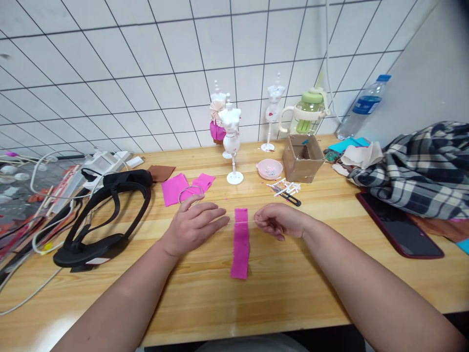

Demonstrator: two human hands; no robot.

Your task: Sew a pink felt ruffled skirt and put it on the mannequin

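Observation:
A narrow magenta fabric strip point(241, 252) lies lengthwise on the table in front of me. Across its upper part runs a thin pale thread point(241, 223), stretched between my two hands. My left hand point(198, 222) is at the strip's left, fingers slanting toward it, with the thread's end at the fingertips; its thumb is hidden. On the other side, my right hand point(276, 220) is curled, pinching the thread between thumb and forefinger. Beyond my left hand lie magenta fabric pieces point(174, 189) with a metal ring point(190, 188) over them.
White mini dress forms point(231, 132) stand at the back. Behind my right hand are a pink dish point(270, 169), white sticks and a black-handled tool point(289, 197), and a cardboard box point(302, 159). A black headset strap point(110, 220) lies left; a phone point(401, 227) and plaid cloth point(428, 171) lie right.

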